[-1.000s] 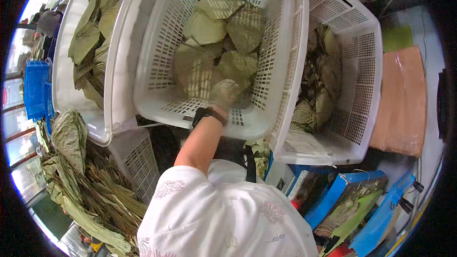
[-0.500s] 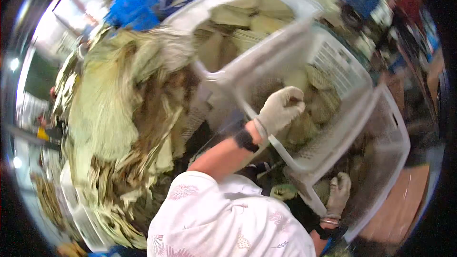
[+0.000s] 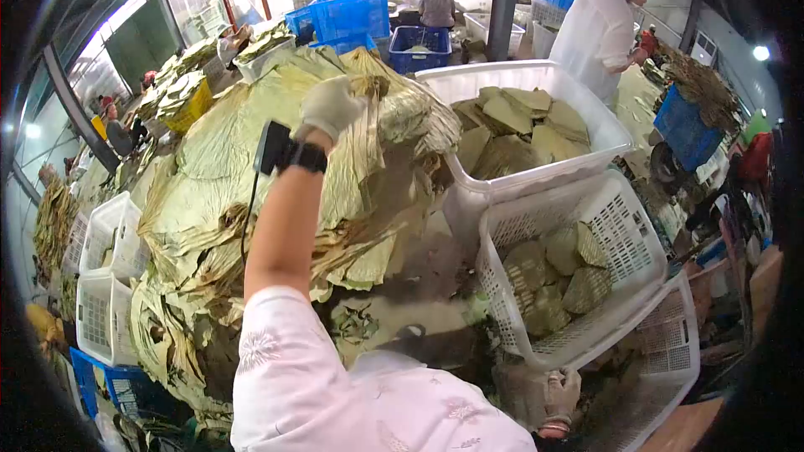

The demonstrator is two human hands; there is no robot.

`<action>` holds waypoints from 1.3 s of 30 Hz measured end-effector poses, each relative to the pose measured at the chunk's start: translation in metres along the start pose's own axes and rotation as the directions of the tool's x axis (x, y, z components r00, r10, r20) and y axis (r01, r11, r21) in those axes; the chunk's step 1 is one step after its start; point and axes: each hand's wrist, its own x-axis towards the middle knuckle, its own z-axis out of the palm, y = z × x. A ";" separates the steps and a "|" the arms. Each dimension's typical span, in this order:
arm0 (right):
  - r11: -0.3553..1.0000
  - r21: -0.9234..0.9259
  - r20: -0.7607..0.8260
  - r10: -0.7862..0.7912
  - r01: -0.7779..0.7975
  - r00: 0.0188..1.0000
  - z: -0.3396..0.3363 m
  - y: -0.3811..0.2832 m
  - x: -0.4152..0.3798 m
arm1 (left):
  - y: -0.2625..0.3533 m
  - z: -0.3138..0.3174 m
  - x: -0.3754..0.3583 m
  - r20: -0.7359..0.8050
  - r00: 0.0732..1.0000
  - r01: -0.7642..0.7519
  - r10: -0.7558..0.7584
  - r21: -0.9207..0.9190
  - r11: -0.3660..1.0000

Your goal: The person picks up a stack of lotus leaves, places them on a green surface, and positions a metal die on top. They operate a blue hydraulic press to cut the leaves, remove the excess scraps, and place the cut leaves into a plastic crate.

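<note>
Left to centre: heap of broad, dry leaves (image 3: pixel 219 146). Left hand (image 3: pixel 332 106), gloved, over the heap's upper part; fingers curled, cannot tell whether they pinch a leaf. Right of it: solid white tub (image 3: pixel 519 185) with flat leaf pieces (image 3: pixel 507 113) inside; below that, perforated basket (image 3: pixel 630 238), similar pieces within. Right hand (image 3: pixel 562 391), gloved, fingers bent beside this basket's near rim; grip cannot be told. Step, judged: reach over the heap. Lifting a leaf would call for fingers closing on one edge.
</note>
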 end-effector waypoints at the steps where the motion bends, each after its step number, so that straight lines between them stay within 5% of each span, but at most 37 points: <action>1: 1.000 0.016 -0.012 0.012 -0.012 1.000 0.001 0.007 0.001 | -0.021 0.009 0.024 0.093 0.995 0.013 -0.019 0.056 0.998; 7: 0.991 -0.072 -0.049 0.109 -0.112 0.993 0.019 -0.002 -0.006 | -0.094 0.114 0.084 0.415 0.880 0.088 -0.233 0.340 0.936; 13: 0.988 -0.099 0.069 0.129 -0.122 0.989 0.025 -0.065 0.003 | -0.086 0.100 0.097 0.583 0.782 0.029 -0.221 0.321 0.947; 15: 0.980 -0.080 0.062 0.185 -0.180 0.981 0.040 -0.058 0.009 | -0.080 0.069 0.097 0.674 0.718 0.114 -0.174 0.132 0.985; 16: 0.983 -0.023 0.048 0.185 -0.184 0.982 0.043 -0.064 0.012 | -0.076 0.056 0.091 0.667 0.716 0.291 -0.207 -0.016 0.956; 20: 0.989 -0.060 0.047 0.135 -0.132 0.990 0.052 -0.085 0.022 | -0.108 0.071 0.108 0.782 0.609 0.343 -0.135 -0.106 0.933; 21: 0.989 -0.058 0.047 0.141 -0.138 0.989 0.057 -0.080 0.023 | -0.113 0.076 0.110 0.783 0.607 0.339 -0.132 -0.104 0.935; 23: 0.985 -0.123 0.086 0.128 -0.117 0.988 0.064 -0.075 0.029 | -0.117 0.080 0.109 0.554 0.793 0.365 -0.255 -0.097 0.926; 24: 0.985 -0.124 0.082 0.133 -0.122 0.988 0.062 -0.079 0.028 | -0.114 0.083 0.113 0.556 0.793 0.361 -0.249 -0.100 0.927; 27: 0.985 -0.105 0.123 0.148 -0.135 0.981 0.054 -0.098 0.030 | -0.093 0.076 0.121 0.413 0.908 -0.041 -0.073 0.259 0.965; 32: 0.981 -0.164 0.017 0.112 -0.108 0.994 0.075 -0.044 0.017 | -0.093 0.112 0.119 0.384 0.910 0.029 -0.154 0.312 0.949; 35: 0.976 -0.172 -0.010 0.137 -0.137 0.991 0.075 -0.039 0.005 | -0.130 0.136 0.130 0.522 0.846 -0.229 0.105 0.179 0.957; 39: 0.979 -0.139 0.088 0.161 -0.147 0.983 0.062 -0.053 0.002 | -0.101 0.097 0.117 0.615 0.788 -0.196 0.006 0.242 0.950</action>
